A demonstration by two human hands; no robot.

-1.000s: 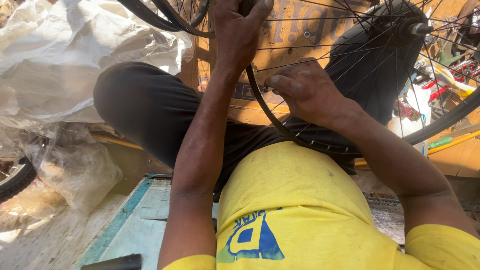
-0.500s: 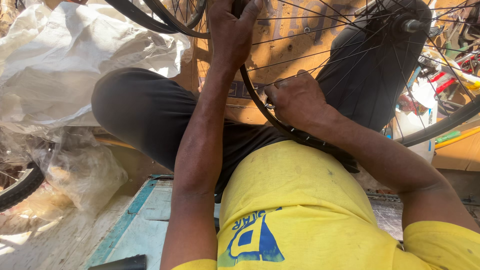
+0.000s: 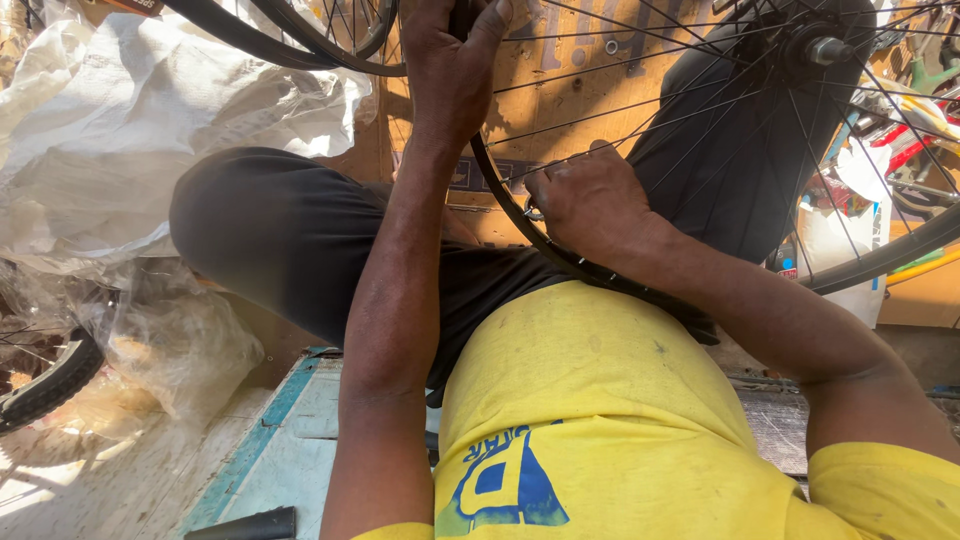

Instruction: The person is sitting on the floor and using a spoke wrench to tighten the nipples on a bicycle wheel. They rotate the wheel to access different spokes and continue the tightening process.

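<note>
A black bicycle wheel rim (image 3: 880, 258) with thin spokes and a hub (image 3: 826, 48) rests between my knees, in front of my yellow shirt. My left hand (image 3: 452, 62) grips the rim near the top of the view, fingers wrapped around it. Lower on the rim, my right hand (image 3: 585, 200) is closed at the spoke ends; a small metal part shows by its thumb, and what it pinches is hidden. My legs in dark trousers sit on either side of the wheel.
White plastic sheeting (image 3: 150, 120) is heaped at the left. Another tyre (image 3: 50, 385) lies at the lower left, and more tyres (image 3: 300, 40) hang at the top. A wooden board (image 3: 560, 90) stands behind the wheel. Coloured clutter (image 3: 900, 130) fills the right.
The view has shifted slightly. My right hand has slid a little along the lower rim; my left hand keeps its grip on the rim at the top.
</note>
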